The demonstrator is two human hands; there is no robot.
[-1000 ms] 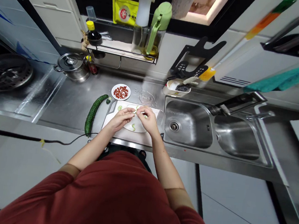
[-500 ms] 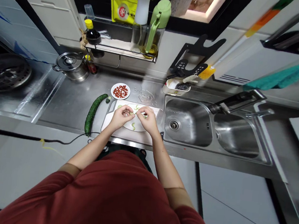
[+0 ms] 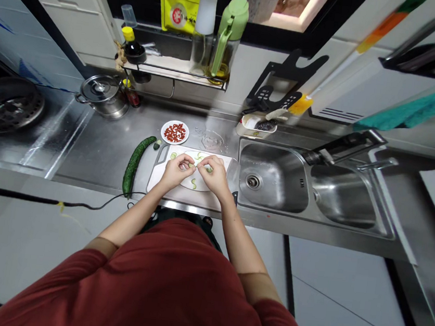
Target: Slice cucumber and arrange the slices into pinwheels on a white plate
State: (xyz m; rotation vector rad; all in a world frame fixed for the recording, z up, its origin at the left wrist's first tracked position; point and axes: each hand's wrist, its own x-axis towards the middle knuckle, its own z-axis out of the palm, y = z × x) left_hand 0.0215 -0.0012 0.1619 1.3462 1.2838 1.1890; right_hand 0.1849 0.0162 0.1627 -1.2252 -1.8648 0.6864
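Over a white oval plate (image 3: 189, 184) my left hand (image 3: 179, 169) and my right hand (image 3: 213, 174) meet with pinched fingertips. Small pale green pieces, apparently cucumber slices, show at the fingers of both hands. Several curved cucumber slices (image 3: 193, 183) lie on the plate, some at its near side and some at the far side. Under the plate is a white cutting board (image 3: 157, 174) with a grey handle. A cucumber slice (image 3: 173, 155) rests on the board by my left hand. To the left lies a long dark green cucumber (image 3: 134, 166), with a cut cucumber end (image 3: 157, 145) beside it.
A small white plate of red-brown pieces (image 3: 175, 132) stands behind the board. A knife handle (image 3: 235, 197) shows at the board's right edge. The double sink (image 3: 274, 177) is to the right; a lidded pot (image 3: 103, 95) stands back left. Bottles sit on a wall shelf (image 3: 173, 71).
My hands stay over the plate and my fingertips shift only slightly. The pale green piece at my right fingers shows a little differently. Nothing else has visibly moved.
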